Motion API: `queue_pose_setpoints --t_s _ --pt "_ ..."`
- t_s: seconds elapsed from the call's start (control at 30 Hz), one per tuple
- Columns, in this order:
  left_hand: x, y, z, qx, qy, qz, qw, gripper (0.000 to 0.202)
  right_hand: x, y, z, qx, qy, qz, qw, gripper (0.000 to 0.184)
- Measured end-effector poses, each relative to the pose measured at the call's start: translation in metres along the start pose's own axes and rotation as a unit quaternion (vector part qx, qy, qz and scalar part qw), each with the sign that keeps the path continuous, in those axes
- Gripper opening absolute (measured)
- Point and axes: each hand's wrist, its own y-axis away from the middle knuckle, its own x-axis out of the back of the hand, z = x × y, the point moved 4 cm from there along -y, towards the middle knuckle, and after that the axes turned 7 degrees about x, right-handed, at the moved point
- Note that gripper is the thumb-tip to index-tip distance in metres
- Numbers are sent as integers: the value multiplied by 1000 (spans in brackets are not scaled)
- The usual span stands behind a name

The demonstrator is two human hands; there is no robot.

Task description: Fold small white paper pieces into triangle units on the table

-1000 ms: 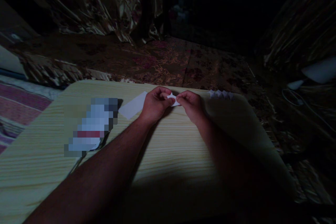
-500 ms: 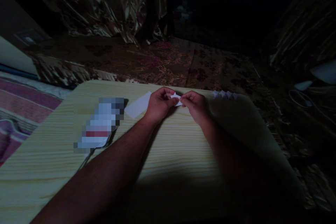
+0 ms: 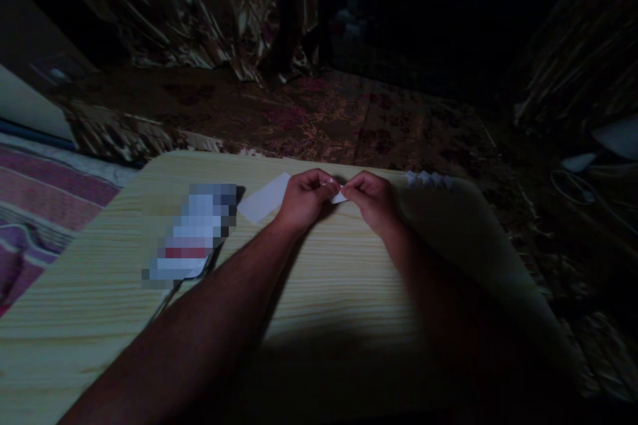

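My left hand (image 3: 304,199) and my right hand (image 3: 371,199) meet near the far edge of a pale wooden table (image 3: 323,292). Both pinch one small folded piece of white paper (image 3: 337,196) between thumb and fingers, and most of it is hidden by the fingertips. A flat white paper slip (image 3: 263,198) lies just left of my left hand. Several small folded white paper pieces (image 3: 429,179) sit in a row at the table's far right edge, to the right of my right hand.
A blurred-out object (image 3: 192,232) lies on the table's left part. Dark patterned cloth (image 3: 309,113) covers the floor beyond the table, a striped mat (image 3: 44,206) lies at the left, and a white cable (image 3: 573,189) trails at the right. The scene is dim.
My fingers have closed further over the small folded paper, so less of it shows. The hands stay in the same place on the table.
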Motion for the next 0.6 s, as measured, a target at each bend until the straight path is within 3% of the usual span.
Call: queue_pose_setpoints --t_s 0.33,0.6 --pt "1 -1 0 21 27 3 999 7 1 -1 -5 -8 7 -30 999 11" --pt "0 0 1 15 -1 22 1000 13 3 -1 8 -50 -4 -17 999 18"
